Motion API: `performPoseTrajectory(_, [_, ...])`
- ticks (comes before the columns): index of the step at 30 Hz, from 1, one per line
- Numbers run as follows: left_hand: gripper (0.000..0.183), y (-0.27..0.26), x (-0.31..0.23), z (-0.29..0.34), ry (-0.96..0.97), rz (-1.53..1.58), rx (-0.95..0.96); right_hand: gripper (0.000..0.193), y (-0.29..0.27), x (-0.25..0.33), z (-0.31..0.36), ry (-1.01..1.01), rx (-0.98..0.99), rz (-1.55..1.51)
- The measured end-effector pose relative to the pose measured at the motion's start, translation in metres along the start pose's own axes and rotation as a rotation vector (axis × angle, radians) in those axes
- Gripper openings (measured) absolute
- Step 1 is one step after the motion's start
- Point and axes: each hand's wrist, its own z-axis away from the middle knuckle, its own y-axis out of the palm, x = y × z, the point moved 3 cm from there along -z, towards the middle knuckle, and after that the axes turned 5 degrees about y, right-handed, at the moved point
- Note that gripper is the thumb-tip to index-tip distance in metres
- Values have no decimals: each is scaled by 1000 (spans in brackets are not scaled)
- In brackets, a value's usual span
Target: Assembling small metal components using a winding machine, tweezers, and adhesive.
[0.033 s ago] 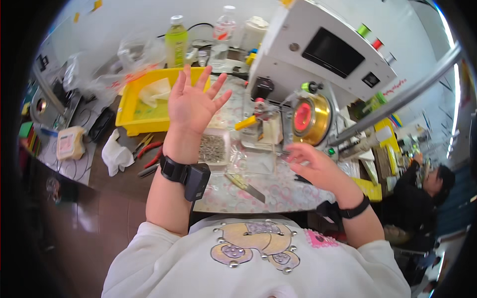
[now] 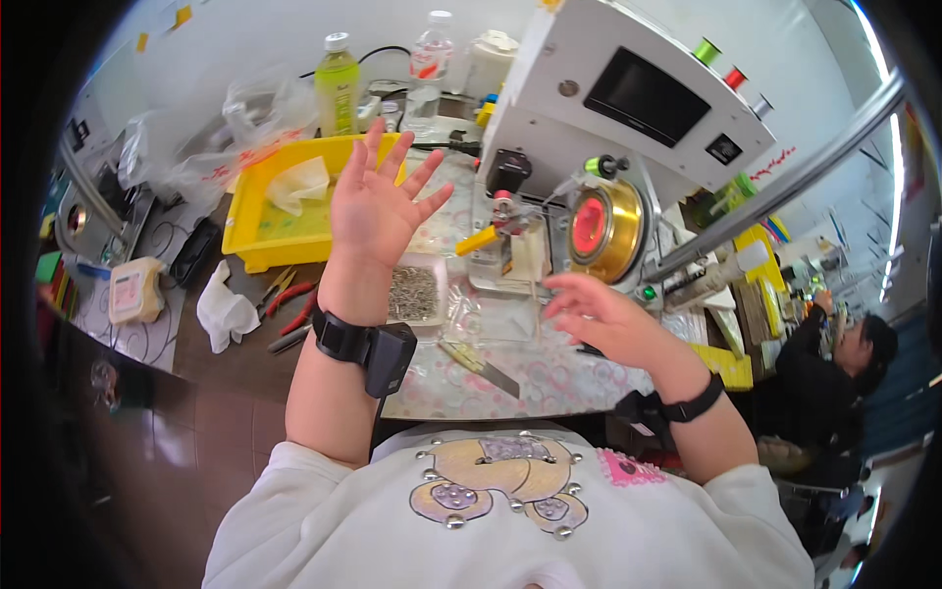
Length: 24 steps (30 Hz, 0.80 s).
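Observation:
My left hand (image 2: 378,211) is raised palm up with its fingers spread, holding nothing. It hides part of a yellow plastic tray (image 2: 257,257) with a crumpled white tissue in it. Close by the left wrist, a shallow white box holds many small metal pieces (image 2: 413,293). My right hand (image 2: 594,312) hovers over the table's right half, its fingers loosely bent and apart, with nothing visible in them. Just beyond it stands a white machine (image 2: 638,98) with a dark screen and a gold-coloured wire spool (image 2: 616,236). A knife-like blade with a pale handle (image 2: 479,367) lies between my forearms.
Red-handled pliers (image 2: 292,304) and a white cloth (image 2: 228,312) lie left of the box. A green drink bottle (image 2: 337,88) and a clear bottle (image 2: 429,74) stand at the back. A metal bar (image 2: 775,182) crosses the right side, where another person (image 2: 834,373) sits.
My right hand has shifted slightly left and up, its fingers a little more extended. The view has moved a touch; the left hand keeps its spread pose.

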Motion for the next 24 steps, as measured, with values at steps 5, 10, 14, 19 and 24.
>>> performPoseTrajectory(5, [32,-16,33,-8,19,-451,70,40,32,20,-28,179,19,-669])
performPoseTrajectory(10, [28,-16,57,-1,142,-1367,397,12,33,19,-59,168,-538,-1239])
performPoseTrajectory(14, [29,-8,61,7,-45,-1517,454,9,32,0,-80,59,-536,-1299])
performPoseTrajectory(19, [29,-8,59,10,-113,-1428,528,9,34,5,-86,-34,-589,-1213])
performPoseTrajectory(24, [25,-5,71,13,84,-1934,558,8,31,8,-89,-10,-669,-1149])
